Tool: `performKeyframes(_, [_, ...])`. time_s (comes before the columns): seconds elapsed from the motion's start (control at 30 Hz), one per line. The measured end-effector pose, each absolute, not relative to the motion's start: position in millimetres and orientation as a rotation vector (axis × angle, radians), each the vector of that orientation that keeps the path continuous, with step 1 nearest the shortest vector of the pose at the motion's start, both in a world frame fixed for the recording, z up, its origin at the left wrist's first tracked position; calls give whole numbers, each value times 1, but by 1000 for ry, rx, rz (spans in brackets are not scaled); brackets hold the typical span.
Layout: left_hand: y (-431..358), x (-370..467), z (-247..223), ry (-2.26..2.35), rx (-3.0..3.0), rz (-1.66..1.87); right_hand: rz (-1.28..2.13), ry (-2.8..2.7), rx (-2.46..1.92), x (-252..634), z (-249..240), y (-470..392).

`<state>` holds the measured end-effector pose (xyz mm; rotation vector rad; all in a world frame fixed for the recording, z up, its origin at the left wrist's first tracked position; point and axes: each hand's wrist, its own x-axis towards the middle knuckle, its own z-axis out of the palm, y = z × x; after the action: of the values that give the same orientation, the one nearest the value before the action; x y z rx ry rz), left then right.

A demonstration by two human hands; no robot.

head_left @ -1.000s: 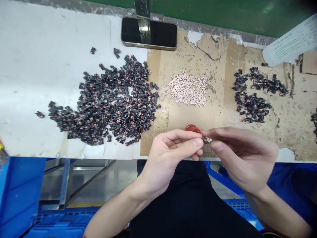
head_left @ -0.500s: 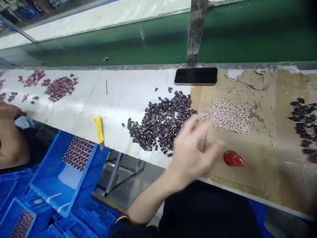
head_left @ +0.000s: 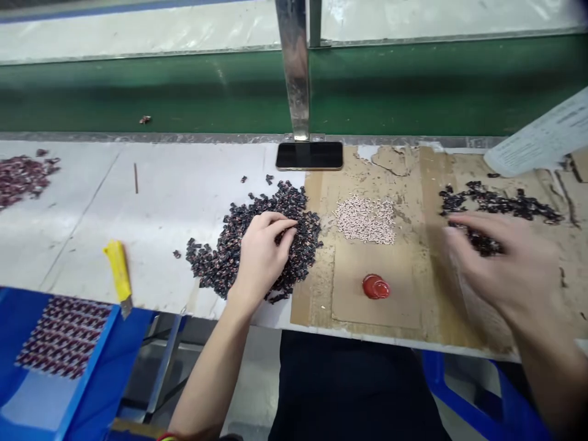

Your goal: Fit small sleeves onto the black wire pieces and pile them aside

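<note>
My left hand (head_left: 261, 254) is over the pile of small black parts with copper-coloured bits (head_left: 229, 245). Its thumb and forefinger meet in a pinch at the pile's right side; what lies between them is too small to make out. To the right, my right hand (head_left: 514, 269) hovers by a group of dark, shiny parts (head_left: 514, 202), blurred by motion, so its grip is unclear. Between the hands, small pale pink pieces (head_left: 366, 219) are spread on cardboard (head_left: 349, 300). Nearer me sits a blob of glossy red paste or a red cap (head_left: 375, 286).
A phone (head_left: 309, 155) lies at the foot of a metal post (head_left: 296, 73). At the left are a yellow utility knife (head_left: 118, 269), a thin brown stick (head_left: 136, 178) and a reddish pile (head_left: 22, 177). Below stands a blue bin (head_left: 124, 343). A whitish translucent container (head_left: 542, 135) leans in at right.
The view has swung to the right. My left hand has gone from a blurred, spread pose near the cardboard to a pinch over the black pile. My right hand has come into clear view.
</note>
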<state>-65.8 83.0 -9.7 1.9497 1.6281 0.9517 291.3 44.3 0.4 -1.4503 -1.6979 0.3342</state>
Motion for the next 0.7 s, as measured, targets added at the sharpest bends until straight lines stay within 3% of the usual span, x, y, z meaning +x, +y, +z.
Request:
performKeyframes(0.03, [81, -66, -6, 1634, 1895, 980, 192, -1843, -1488, 277, -2, 54])
performKeyframes(0.33, [56, -51, 21, 1082, 744, 1195, 134, -2439, -1405, 210, -19, 103])
performKeyframes(0.7, [46, -32, 24, 1031, 577, 1237, 132, -2326, -1465, 207, -7, 98])
